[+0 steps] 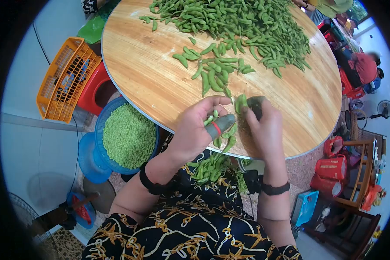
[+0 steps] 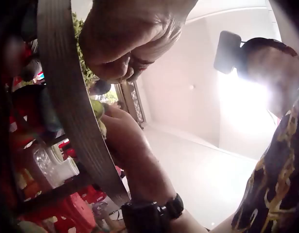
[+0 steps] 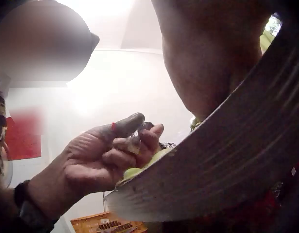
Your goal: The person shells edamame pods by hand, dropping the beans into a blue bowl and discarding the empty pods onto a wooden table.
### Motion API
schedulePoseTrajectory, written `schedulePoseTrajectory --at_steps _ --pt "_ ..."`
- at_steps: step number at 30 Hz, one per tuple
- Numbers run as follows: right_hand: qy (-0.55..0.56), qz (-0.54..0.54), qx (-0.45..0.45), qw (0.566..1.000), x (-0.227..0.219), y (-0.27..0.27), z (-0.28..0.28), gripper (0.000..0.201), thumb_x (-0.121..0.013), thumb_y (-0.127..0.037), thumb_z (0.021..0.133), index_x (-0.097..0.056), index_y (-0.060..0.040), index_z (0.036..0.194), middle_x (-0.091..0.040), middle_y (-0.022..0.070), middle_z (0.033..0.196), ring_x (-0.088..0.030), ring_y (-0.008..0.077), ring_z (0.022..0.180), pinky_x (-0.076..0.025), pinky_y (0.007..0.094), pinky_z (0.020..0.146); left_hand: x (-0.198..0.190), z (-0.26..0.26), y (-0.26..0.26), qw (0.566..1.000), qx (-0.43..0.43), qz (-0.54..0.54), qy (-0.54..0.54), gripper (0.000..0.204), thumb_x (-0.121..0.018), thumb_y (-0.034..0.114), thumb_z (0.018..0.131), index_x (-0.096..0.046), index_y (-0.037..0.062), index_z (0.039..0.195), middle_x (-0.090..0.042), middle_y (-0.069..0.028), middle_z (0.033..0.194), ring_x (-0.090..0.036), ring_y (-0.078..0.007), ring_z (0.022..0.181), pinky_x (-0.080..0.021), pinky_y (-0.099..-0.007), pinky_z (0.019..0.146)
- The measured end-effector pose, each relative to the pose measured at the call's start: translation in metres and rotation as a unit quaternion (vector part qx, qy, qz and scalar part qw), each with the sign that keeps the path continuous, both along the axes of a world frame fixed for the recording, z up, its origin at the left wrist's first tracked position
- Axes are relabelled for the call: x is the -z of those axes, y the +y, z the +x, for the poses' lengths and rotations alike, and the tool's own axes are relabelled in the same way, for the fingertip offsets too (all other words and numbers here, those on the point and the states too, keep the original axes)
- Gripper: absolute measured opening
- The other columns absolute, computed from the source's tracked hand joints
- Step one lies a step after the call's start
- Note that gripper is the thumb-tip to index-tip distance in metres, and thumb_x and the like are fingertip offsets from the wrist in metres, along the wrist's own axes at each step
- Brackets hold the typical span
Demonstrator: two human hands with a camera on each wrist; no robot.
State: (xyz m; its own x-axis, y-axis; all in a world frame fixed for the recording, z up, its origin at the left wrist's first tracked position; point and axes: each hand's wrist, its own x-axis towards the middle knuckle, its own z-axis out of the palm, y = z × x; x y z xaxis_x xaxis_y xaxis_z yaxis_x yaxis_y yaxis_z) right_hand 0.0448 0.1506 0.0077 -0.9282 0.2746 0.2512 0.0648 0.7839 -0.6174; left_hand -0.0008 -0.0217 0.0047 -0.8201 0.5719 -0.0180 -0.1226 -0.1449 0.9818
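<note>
My left hand [image 1: 195, 130], palm up near the table's front edge, has its fingers curled round a few shelled green beans [image 1: 211, 118]. A grey cover with a red band [image 1: 216, 127] wraps its thumb, also visible on the left hand [image 3: 101, 155] in the right wrist view. Just to the right, my right hand [image 1: 268, 125] pinches a green soybean pod [image 1: 240, 104] between thumb and a dark-covered finger. Several loose pods [image 1: 230, 143] lie at the table edge between the hands. In the left wrist view, the right hand [image 2: 122, 128] is beside the table edge.
The round wooden table [image 1: 151, 65] bears a big heap of pods [image 1: 251, 26]. More pods [image 1: 210, 168] rest on the lap. At left stand a blue basket of shelled beans [image 1: 130, 136], a red stool [image 1: 91, 89] and an orange crate [image 1: 67, 80]. Other people sit at far right.
</note>
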Motion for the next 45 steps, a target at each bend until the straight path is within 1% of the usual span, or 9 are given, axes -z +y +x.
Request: schedulePoseTrajectory --at_steps 2,4,18,23,27,29,33,37,45 --pt "0.044 -0.093 -0.038 0.994 -0.005 -0.003 0.007 0.021 -0.066 -0.014 0.079 -0.057 -0.0001 0.091 -0.060 0.0111 0.063 -0.055 0.0185 0.051 -0.042 0.0297 0.049 -0.002 0.002 0.003 0.997 0.007 0.056 -0.056 0.026 -0.063 0.013 0.084 -0.055 0.0006 0.105 -0.050 0.0025 0.086 -0.047 -0.0022 0.067 -0.038 -0.0150 0.057" --pt "-0.139 -0.546 -0.083 0.822 -0.025 -0.013 0.021 0.017 -0.062 -0.015 0.085 -0.057 -0.0003 0.090 -0.054 0.0012 0.061 -0.043 0.0057 0.048 -0.033 0.0205 0.045 -0.009 0.005 0.004 0.970 0.050 0.145 -0.186 0.024 -0.064 0.011 0.083 -0.056 0.0007 0.103 -0.053 0.0004 0.087 -0.050 -0.0036 0.070 -0.040 -0.0153 0.059" --pt "-0.157 -0.614 -0.121 0.764 -0.024 -0.027 0.031 0.022 -0.043 -0.019 0.096 -0.054 -0.0022 0.087 -0.047 -0.0029 0.061 -0.036 0.0033 0.050 -0.030 0.0187 0.047 -0.003 0.005 -0.001 0.995 -0.018 0.060 -0.081 0.012 -0.064 0.010 0.082 -0.056 0.0019 0.087 -0.058 -0.0015 0.080 -0.055 -0.0066 0.067 -0.045 -0.0202 0.058" --pt "-0.190 -0.746 -0.149 0.620 -0.024 -0.026 0.036 0.018 -0.044 -0.016 0.095 -0.055 -0.0020 0.090 -0.047 -0.0032 0.061 -0.035 0.0032 0.046 -0.027 0.0174 0.042 0.002 0.001 -0.006 0.963 0.108 0.185 -0.162 0.016 -0.067 0.013 0.081 -0.055 0.0030 0.086 -0.055 -0.0008 0.082 -0.052 -0.0059 0.071 -0.042 -0.0192 0.060" --pt "-0.177 -0.711 -0.100 0.673 -0.023 -0.033 0.034 0.015 -0.047 -0.014 0.093 -0.055 -0.0018 0.090 -0.047 -0.0037 0.060 -0.035 0.0032 0.047 -0.028 0.0179 0.043 0.000 0.004 -0.001 0.981 0.092 0.135 -0.104 0.013 -0.066 0.012 0.081 -0.057 0.0047 0.086 -0.055 0.0027 0.076 -0.050 -0.0041 0.069 -0.044 -0.0199 0.058" --pt "-0.099 -0.485 -0.101 0.863 -0.019 -0.035 0.033 0.012 -0.050 -0.012 0.092 -0.055 -0.0016 0.091 -0.048 -0.0038 0.059 -0.036 0.0032 0.047 -0.029 0.0177 0.044 -0.001 0.006 0.000 0.996 0.047 0.067 -0.019 0.015 -0.068 0.014 0.081 -0.057 0.0046 0.087 -0.054 0.0029 0.076 -0.048 -0.0037 0.070 -0.043 -0.0192 0.058" --pt "-0.131 -0.499 -0.057 0.855 -0.026 -0.031 0.032 0.014 -0.049 -0.014 0.092 -0.056 -0.0021 0.089 -0.049 -0.0034 0.059 -0.036 0.0030 0.047 -0.030 0.0178 0.045 0.002 0.003 -0.002 0.999 0.035 0.020 -0.016 0.020 -0.070 0.015 0.079 -0.060 0.0032 0.092 -0.054 0.0022 0.078 -0.048 -0.0040 0.074 -0.043 -0.0194 0.061" --pt "-0.143 -0.675 -0.089 0.718 -0.024 -0.021 0.033 0.018 -0.048 -0.016 0.093 -0.057 -0.0035 0.084 -0.049 -0.0031 0.058 -0.035 0.0025 0.048 -0.029 0.0189 0.046 0.001 -0.005 -0.010 0.988 0.101 0.070 -0.098 0.025 -0.063 0.006 0.082 -0.058 0.0001 0.106 -0.060 -0.0010 0.077 -0.056 -0.0064 0.066 -0.047 -0.0200 0.058" --pt "-0.060 -0.364 -0.085 0.926 -0.024 -0.020 0.024 0.016 -0.056 -0.012 0.089 -0.059 0.0023 0.096 -0.054 -0.0044 0.069 -0.046 0.0032 0.060 -0.039 0.0190 0.054 -0.001 0.003 -0.001 0.971 0.024 -0.073 0.225 0.030 -0.061 0.005 0.081 -0.059 0.0022 0.110 -0.063 -0.0024 0.081 -0.058 -0.0096 0.066 -0.047 -0.0236 0.061"
